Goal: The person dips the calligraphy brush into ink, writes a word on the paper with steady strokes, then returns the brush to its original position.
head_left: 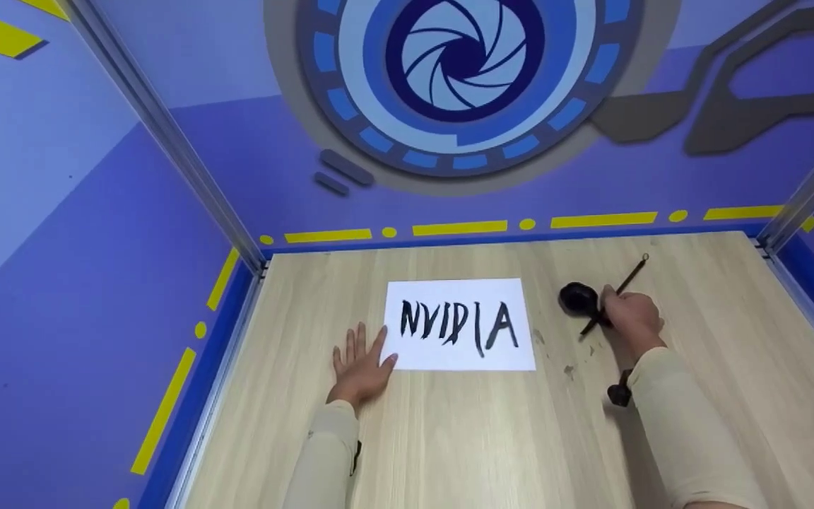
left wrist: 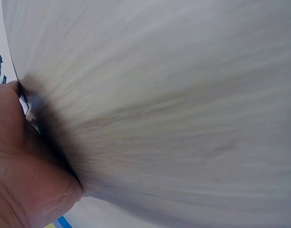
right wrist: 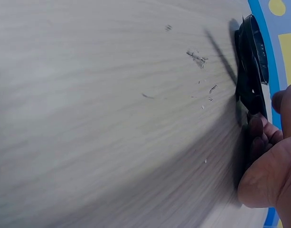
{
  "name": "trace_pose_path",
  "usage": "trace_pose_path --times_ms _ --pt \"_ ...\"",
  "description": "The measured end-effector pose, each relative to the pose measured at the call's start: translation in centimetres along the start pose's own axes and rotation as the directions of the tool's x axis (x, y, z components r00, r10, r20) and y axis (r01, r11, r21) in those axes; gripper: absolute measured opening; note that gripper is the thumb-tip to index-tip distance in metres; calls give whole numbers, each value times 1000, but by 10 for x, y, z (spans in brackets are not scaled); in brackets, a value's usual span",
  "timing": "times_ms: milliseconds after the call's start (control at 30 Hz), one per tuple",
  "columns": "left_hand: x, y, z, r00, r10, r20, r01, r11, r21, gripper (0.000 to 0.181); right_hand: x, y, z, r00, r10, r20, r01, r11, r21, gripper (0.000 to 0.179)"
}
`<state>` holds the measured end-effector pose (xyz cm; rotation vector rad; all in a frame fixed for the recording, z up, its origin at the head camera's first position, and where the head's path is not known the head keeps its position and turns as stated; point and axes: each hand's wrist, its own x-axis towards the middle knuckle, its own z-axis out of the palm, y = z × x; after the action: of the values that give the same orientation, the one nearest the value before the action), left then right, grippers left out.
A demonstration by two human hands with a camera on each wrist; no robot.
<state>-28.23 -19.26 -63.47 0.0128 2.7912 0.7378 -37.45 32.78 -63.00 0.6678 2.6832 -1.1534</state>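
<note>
A white sheet of paper (head_left: 460, 360) with black brushed letters reading "NVIDIA" lies on the wooden table. My left hand (head_left: 363, 367) rests at the sheet's left edge, fingers spread and straight, thumb and index finger touching the paper. In the left wrist view, the left hand (left wrist: 26, 166) hides most of the sheet. To the right, my right hand (head_left: 633, 318) pinches a dark, slim writing brush (head_left: 631, 276) beside a small black ink dish (head_left: 578, 300). In the right wrist view, curled fingers (right wrist: 255, 127) sit against the dark dish (right wrist: 254, 52); the exact grip is partly hidden.
Dark smudges (head_left: 568, 370) mark the table (head_left: 449, 438) between paper and right hand. Blue and purple panels (head_left: 463, 198) with yellow dashes enclose the table at the back and sides. A black wrist device (head_left: 619, 394) sticks out from the right sleeve.
</note>
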Motion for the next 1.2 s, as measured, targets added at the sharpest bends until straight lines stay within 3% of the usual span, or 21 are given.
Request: trace_pose_path --times_ms 667,867,1200 --pt "1 1 2 1000 -14 1 14 1000 4 67 -5 1 0 1000 -21 -13 21 999 32 61" --pt "6 -5 7 1000 11 -8 -11 999 -32 67 -4 2 -1 1000 -23 0 23 999 42 61" --pt "13 -13 16 1000 -10 -25 9 1000 -5 66 -5 3 0 999 -32 -25 33 999 37 60"
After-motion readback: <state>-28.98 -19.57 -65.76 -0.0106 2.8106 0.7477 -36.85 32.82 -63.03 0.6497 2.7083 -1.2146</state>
